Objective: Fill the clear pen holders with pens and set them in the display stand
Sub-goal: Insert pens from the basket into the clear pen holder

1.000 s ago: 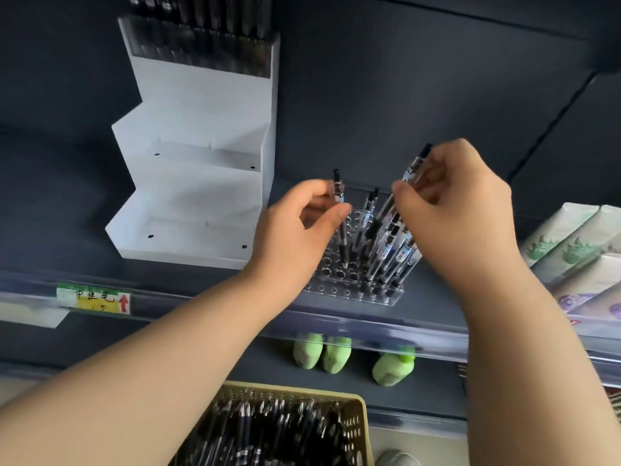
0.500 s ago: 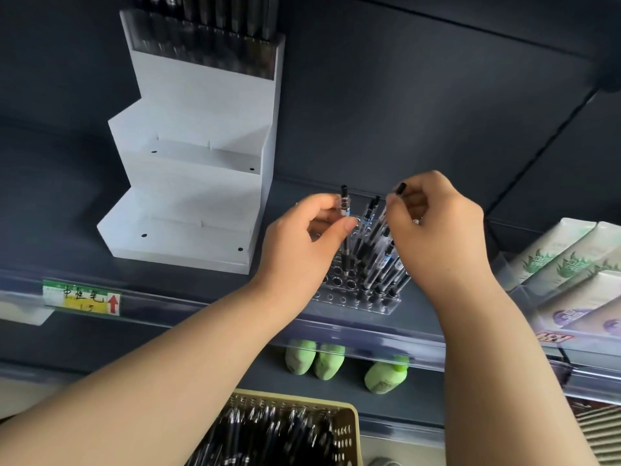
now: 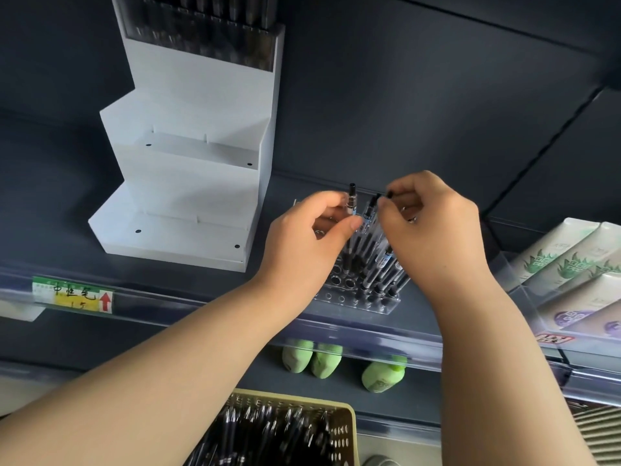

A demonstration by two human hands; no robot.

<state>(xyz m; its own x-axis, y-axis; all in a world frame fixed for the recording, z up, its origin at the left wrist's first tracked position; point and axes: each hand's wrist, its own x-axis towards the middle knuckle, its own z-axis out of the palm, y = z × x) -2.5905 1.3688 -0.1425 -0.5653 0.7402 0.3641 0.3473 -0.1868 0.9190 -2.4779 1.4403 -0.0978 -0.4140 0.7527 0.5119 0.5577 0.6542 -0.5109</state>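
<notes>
While both hands work above the dark shelf (image 3: 235,290), a clear pen holder (image 3: 356,297) is seen standing on it, just right of the white stepped display stand (image 3: 188,196). The holder is a transparent block drilled with rows of holes; its right part is filled with black-and-clear pens (image 3: 386,264), while the holes at its front left are open. The seated pens stand with their long axes near vertical, leaning a little to the right at the top, tips down in the holes and clicker ends up.

One pen (image 3: 352,205) is pinched between the thumb and fingers of the left hand (image 3: 309,240); it is held close to upright, black clicker end pointing up above the knuckles, its lower end lost among the other pens, so whether it is seated in a hole cannot be told. The right hand (image 3: 433,230) is closed around the top of another pen (image 3: 389,195), of which only the black end shows between the fingertips; that pen's shaft is hidden behind the hand.

On the stand's top tier a filled holder (image 3: 201,38) with dark pens is seated; the two lower steps are bare. A woven basket (image 3: 346,428) holding loose black pens lies below, and green bottles (image 3: 312,358) rest on the lower shelf. Tubes (image 3: 564,260) lie in a tray at the right.
</notes>
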